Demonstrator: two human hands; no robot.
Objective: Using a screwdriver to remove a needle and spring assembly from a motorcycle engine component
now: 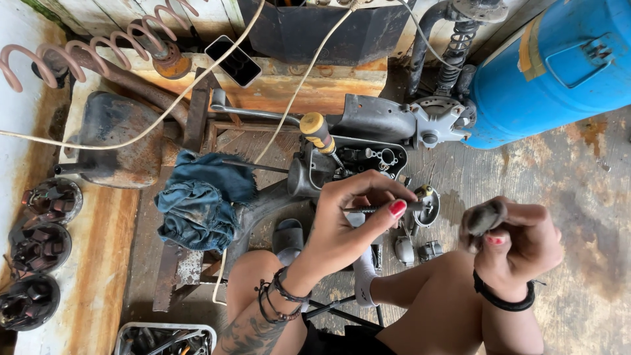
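A person seated over a cluttered concrete floor (pixel 578 197) held a thin metal rod (pixel 368 209) in the left hand (pixel 348 223), pinched narrowly between thumb and 2 fingers. The rod's long axis ran almost level, left to right, and its right end pointed at a small round metal part (pixel 427 205) just beyond the fingertips. Most of the rod lay inside the pinch, with only a short length showing either side of the thumb. The right hand (pixel 519 240), well right of the left, was closed around a grey, grimy wad (pixel 485 217) that stuck out toward the left. A yellow-handled screwdriver (pixel 319 133) stood in the engine casing (pixel 368 158) farther off, and a blue rag (pixel 200 200) lay to the left.
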